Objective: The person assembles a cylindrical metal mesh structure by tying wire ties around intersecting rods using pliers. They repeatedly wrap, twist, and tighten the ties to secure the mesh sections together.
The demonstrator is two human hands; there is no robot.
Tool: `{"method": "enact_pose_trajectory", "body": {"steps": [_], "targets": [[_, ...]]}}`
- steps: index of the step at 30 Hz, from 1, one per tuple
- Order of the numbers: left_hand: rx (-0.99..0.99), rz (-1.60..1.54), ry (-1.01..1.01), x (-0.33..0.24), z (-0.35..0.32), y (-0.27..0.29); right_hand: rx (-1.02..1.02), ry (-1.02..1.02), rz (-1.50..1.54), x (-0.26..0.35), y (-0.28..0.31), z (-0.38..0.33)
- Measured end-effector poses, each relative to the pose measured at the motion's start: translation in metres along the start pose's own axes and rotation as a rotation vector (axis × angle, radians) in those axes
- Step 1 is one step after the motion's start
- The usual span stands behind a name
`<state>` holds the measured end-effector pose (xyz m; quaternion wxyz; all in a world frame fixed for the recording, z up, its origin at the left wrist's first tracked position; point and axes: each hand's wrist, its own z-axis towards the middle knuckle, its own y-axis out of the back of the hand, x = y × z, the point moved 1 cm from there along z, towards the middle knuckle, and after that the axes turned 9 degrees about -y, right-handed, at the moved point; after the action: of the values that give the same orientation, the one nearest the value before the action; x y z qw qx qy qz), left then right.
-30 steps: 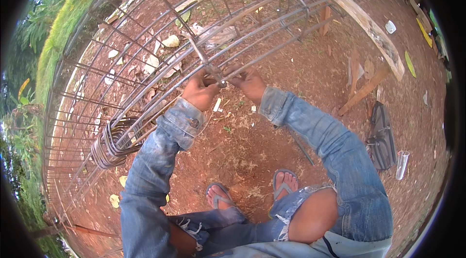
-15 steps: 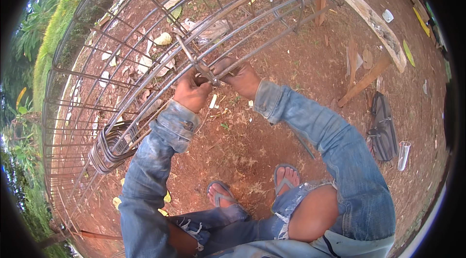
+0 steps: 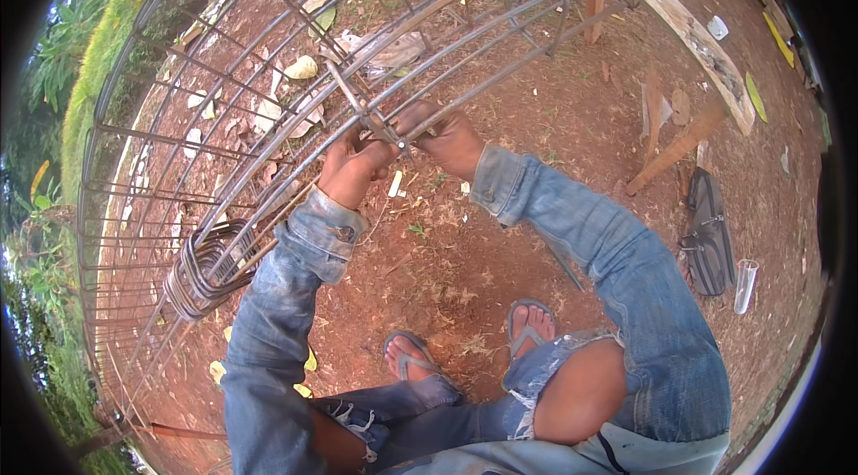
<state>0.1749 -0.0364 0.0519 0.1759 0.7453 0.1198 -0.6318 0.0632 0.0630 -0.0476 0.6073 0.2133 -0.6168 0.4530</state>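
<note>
Head cam: outdoors, red dirt ground [image 3: 465,252], dry leaves, grass strip at left.
I see rebar cage [image 3: 268,117], long axis lower-left to upper-right; left hand [image 3: 353,167] fisted on pliers [image 3: 371,117], right hand [image 3: 447,137] pinching a bar.

The bare red-brown earth ground [image 3: 465,243] carries everything. A long cage of rusty steel reinforcing bars [image 3: 223,144] lies across it, with a coil of bent steel stirrups [image 3: 204,268] beside its near edge. Dry yellow leaves [image 3: 302,68] and a crumpled grey sack [image 3: 384,50] lie under the bars. To the right lie a pale wooden plank [image 3: 679,24], a dark bag [image 3: 708,234] and a clear plastic cup [image 3: 744,285].
</note>
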Motion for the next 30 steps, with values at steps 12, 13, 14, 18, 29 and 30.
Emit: {"method": "enact_pose_trajectory", "body": {"steps": [12,13,14,18,29,30], "targets": [[-0.009,0.055,-0.063,0.005,0.004,-0.003,-0.036,-0.027,0.068,0.007,-0.005,-0.002],[0.013,0.069,-0.057,0.004,0.005,-0.004,-0.038,-0.022,0.059,0.006,-0.003,-0.002],[0.035,0.083,-0.051,0.004,0.006,-0.005,-0.040,-0.014,0.039,0.005,-0.001,-0.002],[0.080,0.078,-0.111,0.010,0.006,-0.003,-0.071,0.002,-0.174,0.003,0.001,-0.001],[0.040,0.248,-0.068,0.012,0.007,-0.006,0.056,-0.204,0.051,0.005,0.005,-0.007],[0.048,0.227,-0.073,0.012,0.007,-0.004,0.063,-0.205,0.059,0.005,0.005,-0.007]]}}
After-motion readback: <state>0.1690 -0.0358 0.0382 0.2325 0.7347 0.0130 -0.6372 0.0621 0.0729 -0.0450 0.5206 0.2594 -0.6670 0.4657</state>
